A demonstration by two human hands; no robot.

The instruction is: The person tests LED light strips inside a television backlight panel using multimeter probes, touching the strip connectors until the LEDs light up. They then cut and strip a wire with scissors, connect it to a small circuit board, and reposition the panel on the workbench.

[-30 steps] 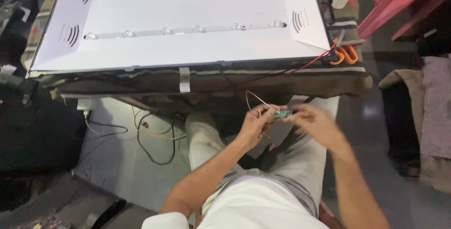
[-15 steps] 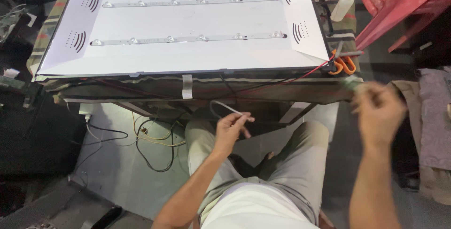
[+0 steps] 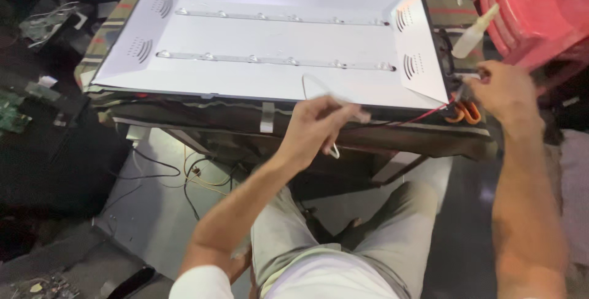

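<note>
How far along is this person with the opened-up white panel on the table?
Already done: the white panel lies opened on the table, its two light strips exposed. In hand: the left hand holds a thin white wire at the front edge, while the right hand reaches the right corner by the orange-handled scissors. Left: the panel has no cover on.

Motion is blurring the thin white wire (image 3: 316, 84) looping from the left hand (image 3: 316, 128), so its ends are getting lost. The right hand (image 3: 504, 90) is covering whatever its fingers (image 3: 481, 78) are pinching, and partly hiding the orange-handled scissors (image 3: 464, 112). The picture's edge is cutting off the red plastic stool (image 3: 540, 10).
</note>
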